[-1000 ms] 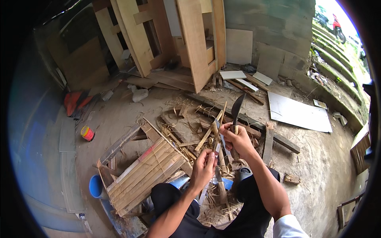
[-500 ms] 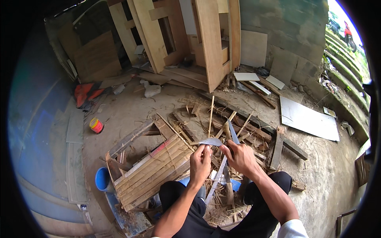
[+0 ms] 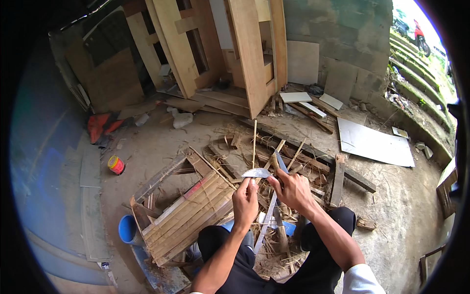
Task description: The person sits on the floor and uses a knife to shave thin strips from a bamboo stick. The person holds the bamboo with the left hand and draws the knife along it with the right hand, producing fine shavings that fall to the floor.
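My left hand [image 3: 246, 201] is closed, thumb and fingers pinched at the near end of a thin bamboo strip [image 3: 254, 142] that points away from me. Across that end lies the curved blade of a knife [image 3: 255, 173], which my right hand [image 3: 296, 192] grips with its fingers wrapped round; most of the handle is hidden. The blade meets or overlaps the strip just above my left fingertips. Under my hands, a long grey metal strip or saw blade [image 3: 266, 221] slants between my knees. A slatted bamboo panel in a wooden frame [image 3: 188, 215] sits to the left.
Wood scraps and shavings [image 3: 308, 161] cover the floor ahead, with a dark beam [image 3: 360, 180] across them. A blue bucket [image 3: 128, 229] and a red-yellow tin [image 3: 115, 164] stand left. A white board [image 3: 374, 143] lies right; plywood frames [image 3: 249, 59] stand at the back.
The whole view has shifted slightly. The knife blade now shows flatter and brighter across the strip. Both hands keep their holds, with little other movement.
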Tool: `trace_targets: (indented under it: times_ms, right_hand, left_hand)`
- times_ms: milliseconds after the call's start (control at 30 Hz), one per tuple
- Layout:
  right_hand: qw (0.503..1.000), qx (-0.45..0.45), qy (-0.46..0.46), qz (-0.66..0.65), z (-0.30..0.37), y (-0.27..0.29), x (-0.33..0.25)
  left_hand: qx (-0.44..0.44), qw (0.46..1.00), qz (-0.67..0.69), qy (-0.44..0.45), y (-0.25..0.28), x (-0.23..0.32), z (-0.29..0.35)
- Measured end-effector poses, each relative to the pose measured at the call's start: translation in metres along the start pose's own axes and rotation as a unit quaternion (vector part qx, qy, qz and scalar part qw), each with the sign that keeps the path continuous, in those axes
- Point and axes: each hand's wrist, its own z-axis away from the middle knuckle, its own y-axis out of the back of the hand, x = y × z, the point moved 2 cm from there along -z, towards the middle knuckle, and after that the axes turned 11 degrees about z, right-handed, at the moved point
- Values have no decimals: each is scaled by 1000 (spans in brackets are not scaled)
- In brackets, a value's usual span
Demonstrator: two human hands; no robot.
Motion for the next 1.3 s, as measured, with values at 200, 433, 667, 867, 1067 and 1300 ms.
trace_targets:
  times_ms: [200,433,667,867,1067,1300]
  right_hand:
    - [1000,-16,-10,12,-4,-3,5]
    - [998,27,-27,44,-1,-7,0]
    - [987,47,-155,17,-25,-9,25]
    - [980,37,-197,20,-38,-27,50]
    - [928,11,-371,-46,-53,-9,115]
    - [942,-2,-247,-227,-22,-2,78]
  left_hand:
    - [11,999,32,19,-4,0,0]
    - [6,1000,-14,18,-4,-1,-1]
    - [-58,992,64,90,-23,-1,20]
    - [-74,990,88,78,-23,5,21]
    - [-188,970,100,113,-35,23,47]
    - [-137,941,240,197,-14,16,18]
